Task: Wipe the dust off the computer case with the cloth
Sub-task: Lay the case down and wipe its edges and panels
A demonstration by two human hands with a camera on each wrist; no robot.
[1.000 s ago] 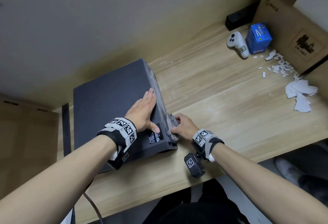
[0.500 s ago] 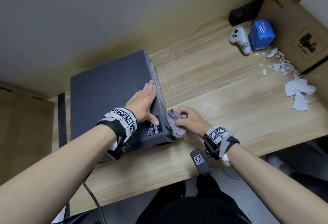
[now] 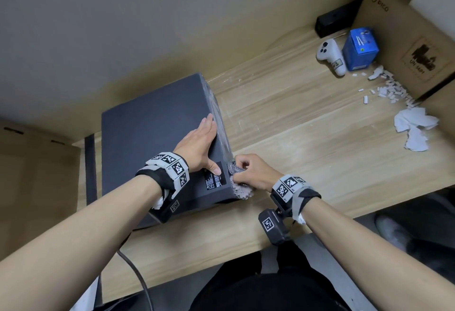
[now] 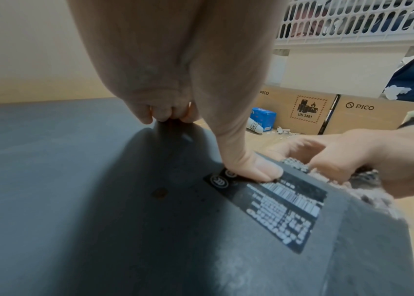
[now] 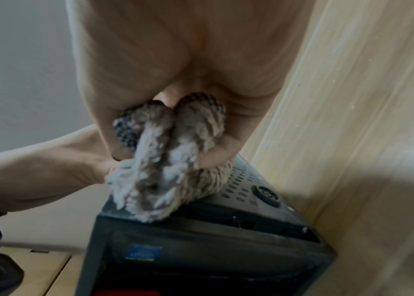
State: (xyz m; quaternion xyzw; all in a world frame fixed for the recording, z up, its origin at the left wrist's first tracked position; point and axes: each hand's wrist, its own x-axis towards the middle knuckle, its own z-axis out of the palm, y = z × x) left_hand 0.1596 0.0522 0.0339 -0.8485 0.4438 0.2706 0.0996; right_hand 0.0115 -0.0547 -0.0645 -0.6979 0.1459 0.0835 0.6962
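A dark grey computer case [image 3: 147, 135] lies flat on the wooden desk [image 3: 307, 143]. My left hand [image 3: 200, 144] rests flat on its top near the right edge, fingers straight, the thumb beside the black label [image 4: 276, 202]. My right hand [image 3: 251, 171] grips a bunched grey fluffy cloth [image 3: 240, 187] and presses it against the case's right side at the near corner. In the right wrist view the cloth [image 5: 165, 160] bulges out of my fist onto the case's vented side [image 5: 246, 192]. The left wrist view shows pale dust smears [image 4: 228, 266] on the top.
At the desk's far right stand a white controller [image 3: 331, 55], a blue box [image 3: 360, 48], a black block [image 3: 336, 21] and a cardboard box [image 3: 408, 44]. White paper scraps [image 3: 413, 128] lie near the right edge. A cable [image 3: 138, 278] hangs off the front.
My right hand with the cloth has shifted along the case's right side near the front corner. The left hand has stayed flat on the top.
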